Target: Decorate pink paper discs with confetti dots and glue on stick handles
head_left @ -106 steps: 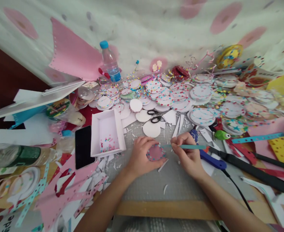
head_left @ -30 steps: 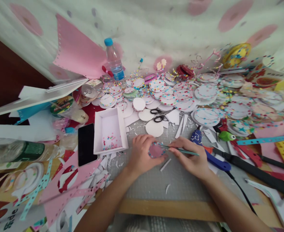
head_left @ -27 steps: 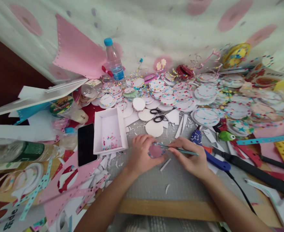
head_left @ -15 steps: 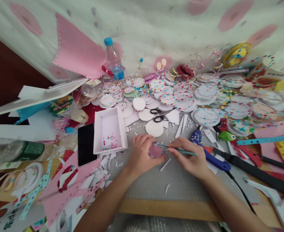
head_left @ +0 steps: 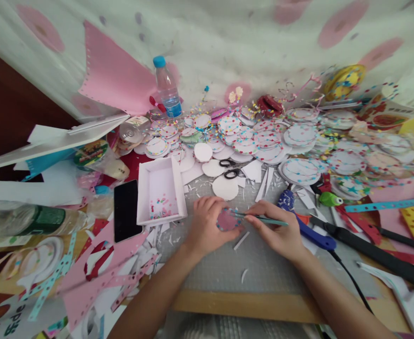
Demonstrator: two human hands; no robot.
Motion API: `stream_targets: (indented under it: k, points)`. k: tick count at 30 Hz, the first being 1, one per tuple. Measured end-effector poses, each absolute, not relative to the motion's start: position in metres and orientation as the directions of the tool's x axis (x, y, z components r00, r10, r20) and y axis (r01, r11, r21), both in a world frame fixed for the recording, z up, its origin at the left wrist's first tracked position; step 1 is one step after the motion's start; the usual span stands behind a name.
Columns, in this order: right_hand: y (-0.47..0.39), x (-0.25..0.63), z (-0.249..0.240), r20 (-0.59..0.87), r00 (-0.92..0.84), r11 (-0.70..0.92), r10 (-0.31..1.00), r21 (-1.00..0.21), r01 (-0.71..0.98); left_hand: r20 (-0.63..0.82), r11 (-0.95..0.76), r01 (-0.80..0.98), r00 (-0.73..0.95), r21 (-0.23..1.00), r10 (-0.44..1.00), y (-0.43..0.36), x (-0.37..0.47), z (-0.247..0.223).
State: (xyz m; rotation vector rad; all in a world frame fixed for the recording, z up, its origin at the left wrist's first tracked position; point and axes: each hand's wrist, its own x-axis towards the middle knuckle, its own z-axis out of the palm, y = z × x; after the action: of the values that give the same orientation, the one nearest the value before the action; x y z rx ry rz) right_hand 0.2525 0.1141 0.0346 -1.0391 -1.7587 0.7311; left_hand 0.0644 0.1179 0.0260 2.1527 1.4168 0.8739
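Note:
A small pink disc (head_left: 226, 220) with blue and red dots round its rim lies on the grey cutting mat (head_left: 235, 275). My left hand (head_left: 209, 225) holds it, thumb along the lower edge and fingers at the upper left. Pinched in my right hand (head_left: 277, 230) are teal tweezers (head_left: 268, 220), their tips at the disc's upper right edge. Just left of my left hand stands a white open box (head_left: 162, 190) with small pink and red bits inside. White paper discs (head_left: 225, 187) and black-handled scissors (head_left: 231, 173) lie beyond my hands.
Piles of dotted discs (head_left: 300, 170) fill the back. A blue glue gun (head_left: 314, 235) and a long black-handled tool (head_left: 369, 247) lie at right. On the left are a black phone (head_left: 125, 212), a green-labelled bottle (head_left: 39, 220) and paper scraps. A water bottle (head_left: 168, 89) stands behind.
Both hands, the disc and the tweezers stay almost where they were. The whole view has shifted very slightly.

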Motion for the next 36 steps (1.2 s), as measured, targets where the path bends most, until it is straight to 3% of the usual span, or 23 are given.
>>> stream_targets:
  k: [11, 36]
  points:
    - [0.1172, 0.2513, 0.0394, 0.327, -0.122, 0.349, 0.937, -0.876, 0.334, 0.280, -0.401, 0.652, 0.287, 0.644, 0.916, 0.1166, 0.0647, 0.0267]
    - [0.1161, 0.2520, 0.0364, 0.371, -0.163, 0.405, 0.914, -0.846, 0.347, 0.242, -0.379, 0.664, 0.293, 0.644, 0.925, 0.1182, 0.0651, 0.0289]
